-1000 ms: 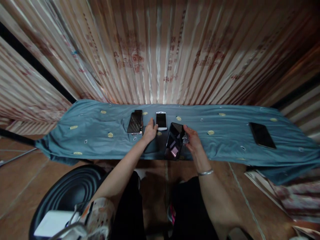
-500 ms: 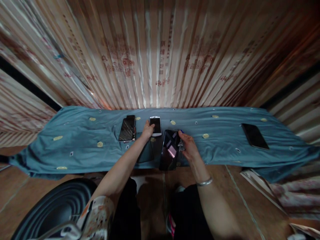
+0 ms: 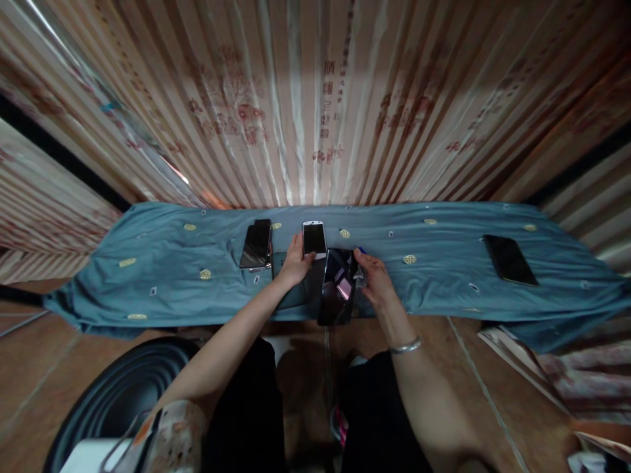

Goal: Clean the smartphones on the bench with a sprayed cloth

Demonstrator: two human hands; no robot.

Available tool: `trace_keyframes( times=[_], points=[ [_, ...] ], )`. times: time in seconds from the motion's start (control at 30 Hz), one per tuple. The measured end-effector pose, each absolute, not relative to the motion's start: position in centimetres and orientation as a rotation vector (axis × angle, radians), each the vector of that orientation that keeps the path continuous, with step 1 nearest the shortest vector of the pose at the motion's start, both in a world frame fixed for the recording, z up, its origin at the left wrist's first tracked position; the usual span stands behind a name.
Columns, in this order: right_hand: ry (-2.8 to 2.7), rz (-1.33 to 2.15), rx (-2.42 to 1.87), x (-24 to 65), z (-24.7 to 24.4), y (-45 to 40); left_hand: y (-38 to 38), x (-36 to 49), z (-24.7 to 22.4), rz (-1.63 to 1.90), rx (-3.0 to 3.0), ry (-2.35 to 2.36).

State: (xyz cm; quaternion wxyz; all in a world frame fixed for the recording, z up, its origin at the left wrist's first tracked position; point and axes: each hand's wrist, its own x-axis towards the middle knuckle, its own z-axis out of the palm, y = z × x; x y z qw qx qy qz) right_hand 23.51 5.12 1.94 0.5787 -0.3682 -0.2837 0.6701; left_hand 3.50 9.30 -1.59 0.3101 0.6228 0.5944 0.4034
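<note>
My left hand (image 3: 296, 266) lies with fingers extended along the left side of a white-framed phone (image 3: 315, 238), its thumb near the phone's lower edge. My right hand (image 3: 375, 274) is closed at the right edge of a glossy black tablet or large phone (image 3: 337, 289). A small grey crumpled thing (image 3: 361, 278), perhaps a cloth, is bunched under those fingers, and a bit of blue shows by the fingertips. Beneath the left wrist and the black device is a dark flat case or tablet (image 3: 311, 295), partly hidden.
All this lies on a narrow surface covered with blue-green cloth (image 3: 444, 276). Stacked dark phones (image 3: 256, 245) are at the left, and a black tablet (image 3: 510, 259) is at the far right. Patterned curtains (image 3: 305, 118) hang behind. A black round ribbed object (image 3: 123, 387) stands at lower left.
My left hand has slid back toward me along the white phone, its thumb now off the screen's middle. My right hand still has the black device. The whole view has shifted slightly.
</note>
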Motion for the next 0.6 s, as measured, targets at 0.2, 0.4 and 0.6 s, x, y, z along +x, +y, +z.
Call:
trace_keyframes(
  times=[0.2, 0.4, 0.6],
  points=[
    [-0.673, 1.562, -0.855, 23.8, 1.8, 4.8, -1.2, -0.2, -1.1, 0.578, 2.253, 1.618],
    [-0.679, 1.561, -0.815, 23.7, 1.6, 4.8, -3.8, -0.8, -3.2, 0.471, 2.299, 1.545],
    [-0.683, 1.580, -0.816, 23.1, 1.7, 5.0, -2.5, -0.3, -3.3, 0.456, 2.224, 1.568]
  ],
)
